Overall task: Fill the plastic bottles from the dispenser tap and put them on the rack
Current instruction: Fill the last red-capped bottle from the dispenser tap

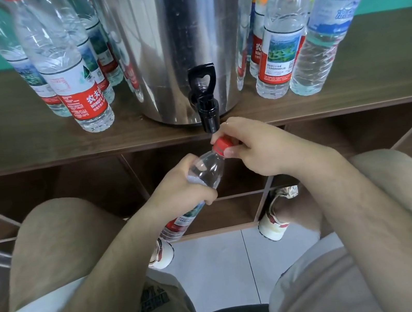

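My left hand [179, 184] grips a clear plastic bottle [206, 170] round its upper body, tilted with the neck pointing up and to the right. The bottle's red and white label shows below my hand. My right hand [258, 147] pinches the bottle's red cap [222, 145], which sits on the neck. The cap is just under the black tap [206, 101] of the steel dispenser [174, 38], which stands on the brown rack top [21, 148].
Several water bottles with red labels [80, 95] stand left of the dispenser, and several more [281, 56] stand right of it. Open wooden compartments [90, 186] lie below the rack top. My knees and shoes are over a white tiled floor [218, 268].
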`<state>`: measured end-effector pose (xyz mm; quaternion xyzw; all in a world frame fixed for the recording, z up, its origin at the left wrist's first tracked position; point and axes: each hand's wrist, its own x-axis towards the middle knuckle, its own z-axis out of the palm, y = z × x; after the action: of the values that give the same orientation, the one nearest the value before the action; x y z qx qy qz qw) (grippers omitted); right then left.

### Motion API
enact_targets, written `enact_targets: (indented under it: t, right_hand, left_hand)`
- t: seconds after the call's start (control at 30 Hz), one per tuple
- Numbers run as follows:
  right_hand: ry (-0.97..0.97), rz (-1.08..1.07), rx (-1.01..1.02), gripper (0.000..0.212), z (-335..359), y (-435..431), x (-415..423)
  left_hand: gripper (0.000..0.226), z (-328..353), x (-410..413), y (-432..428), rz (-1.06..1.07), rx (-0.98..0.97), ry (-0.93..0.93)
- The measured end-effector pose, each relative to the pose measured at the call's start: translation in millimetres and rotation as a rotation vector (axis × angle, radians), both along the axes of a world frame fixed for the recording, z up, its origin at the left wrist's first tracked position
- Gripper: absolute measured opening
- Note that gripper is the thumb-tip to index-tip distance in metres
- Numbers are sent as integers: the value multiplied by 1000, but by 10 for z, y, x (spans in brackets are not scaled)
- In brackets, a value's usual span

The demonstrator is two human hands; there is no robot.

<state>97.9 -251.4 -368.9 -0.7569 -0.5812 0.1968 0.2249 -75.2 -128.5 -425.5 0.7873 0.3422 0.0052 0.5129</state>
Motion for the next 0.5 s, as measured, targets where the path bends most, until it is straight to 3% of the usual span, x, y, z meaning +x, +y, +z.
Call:
enact_targets:
  t: [0.2,0.33,0.5]
  right_hand:
    - [111,32,247,40,77,-50,106]
    - [163,-241,425,29,17,-72,229]
    - [-88,-511,366,15,-103,24,291]
  left_hand:
    - [55,72,-1,11,2,-136,-3]
    - [55,67,37,-16,44,-148,-53]
    - [62,38,86,-51,67,-126,-151]
